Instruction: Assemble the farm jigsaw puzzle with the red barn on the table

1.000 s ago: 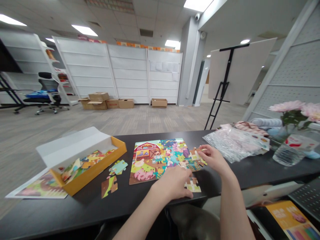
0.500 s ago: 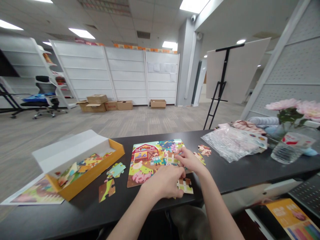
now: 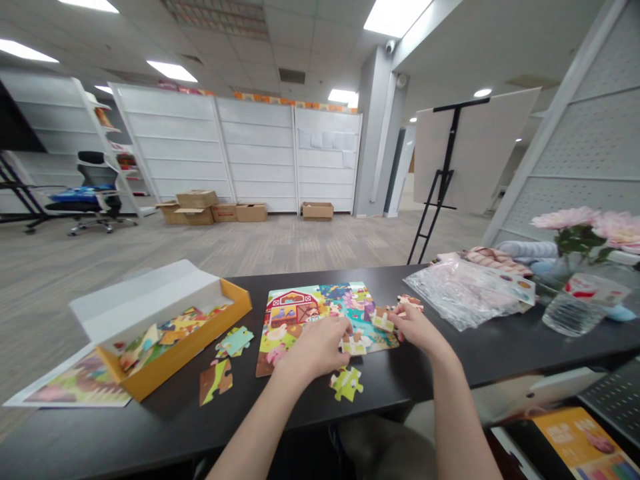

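White shelving and grey floor fill the room in the upper and middle frame. Below, a dark, smooth-looking surface carries the farm puzzle, lower centre. The left hand bends over it, fingertips at a fence piece; whether they pinch it I cannot tell. The right hand has its grip pinching a second fence piece by its right edge. Pieces look like light, stiff card, likely to crease at the knobs; best held by broad edges.
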### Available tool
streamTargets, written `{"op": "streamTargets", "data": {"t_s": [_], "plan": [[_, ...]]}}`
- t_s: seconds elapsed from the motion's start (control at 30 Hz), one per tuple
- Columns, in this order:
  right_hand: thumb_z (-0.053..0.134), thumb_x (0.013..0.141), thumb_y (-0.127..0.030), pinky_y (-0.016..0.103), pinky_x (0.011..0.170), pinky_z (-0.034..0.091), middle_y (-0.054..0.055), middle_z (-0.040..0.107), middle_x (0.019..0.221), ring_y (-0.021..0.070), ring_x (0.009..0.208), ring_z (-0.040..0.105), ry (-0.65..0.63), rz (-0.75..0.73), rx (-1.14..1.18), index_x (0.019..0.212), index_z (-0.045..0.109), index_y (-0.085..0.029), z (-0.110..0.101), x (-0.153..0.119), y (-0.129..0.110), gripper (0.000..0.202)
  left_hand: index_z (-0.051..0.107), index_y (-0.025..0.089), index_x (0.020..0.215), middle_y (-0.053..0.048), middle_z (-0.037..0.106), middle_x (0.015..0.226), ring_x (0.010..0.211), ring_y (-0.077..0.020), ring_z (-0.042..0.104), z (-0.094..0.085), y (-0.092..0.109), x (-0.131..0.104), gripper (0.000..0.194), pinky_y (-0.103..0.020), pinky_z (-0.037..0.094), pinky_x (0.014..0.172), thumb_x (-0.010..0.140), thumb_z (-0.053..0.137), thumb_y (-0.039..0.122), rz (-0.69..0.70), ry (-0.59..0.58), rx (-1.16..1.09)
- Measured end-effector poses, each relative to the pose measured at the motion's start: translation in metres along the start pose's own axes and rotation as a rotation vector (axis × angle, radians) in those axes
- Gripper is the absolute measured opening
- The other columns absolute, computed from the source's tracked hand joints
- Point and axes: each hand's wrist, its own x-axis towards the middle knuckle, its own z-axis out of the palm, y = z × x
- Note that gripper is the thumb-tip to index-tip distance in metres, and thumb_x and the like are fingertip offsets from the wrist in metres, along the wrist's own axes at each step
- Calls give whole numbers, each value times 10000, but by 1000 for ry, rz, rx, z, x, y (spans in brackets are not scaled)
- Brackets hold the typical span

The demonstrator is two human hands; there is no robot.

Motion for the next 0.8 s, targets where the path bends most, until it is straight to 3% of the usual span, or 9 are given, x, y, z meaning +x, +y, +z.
{"op": "streamTargets", "data": {"t_s": [0.27, 0.33, 0.43, 0.57, 0.8], "plan": [[621, 827, -326, 240, 490, 345, -61, 541, 503, 127, 430, 500, 134, -24, -71, 816, 520, -227, -23, 1, 20, 142, 639, 223, 1062, -87, 722, 1102, 1051, -286, 672, 13, 0, 9, 284, -351, 513, 835, 780, 620, 245, -18, -17, 20], [597, 834, -352, 238, 485, 346, -63, 531, 510, 124, 441, 495, 94, -83, -5, 814, 514, -228, -24, -1, 16, 150, 641, 227, 1063, -80, 723, 1105, 1055, -280, 671, 14, -1, 10, 272, -348, 513, 838, 793, 617, 245, -17, -20, 16], [590, 825, -390, 228, 477, 346, -70, 511, 508, 119, 453, 493, -74, -159, 105, 828, 527, -219, -18, -7, 5, 182, 642, 233, 1059, -67, 724, 1096, 1045, -271, 671, 15, -1, 13, 258, -336, 509, 832, 801, 632, 246, -19, -29, 16], [645, 782, -371, 216, 461, 331, -74, 525, 507, 108, 444, 484, -241, -141, 99, 831, 549, -209, -5, -11, -5, 194, 642, 234, 1057, -67, 721, 1095, 1036, -270, 670, 14, 0, 15, 241, -328, 502, 828, 820, 651, 276, -28, -49, 16], [729, 718, -264, 230, 491, 333, -27, 606, 549, 120, 498, 515, -161, -107, -114, 757, 599, -185, 1, -6, -1, 157, 635, 232, 1034, -71, 700, 1070, 1005, -269, 667, 17, -1, 14, 208, -336, 508, 813, 838, 637, 302, -13, -39, 45]]}}
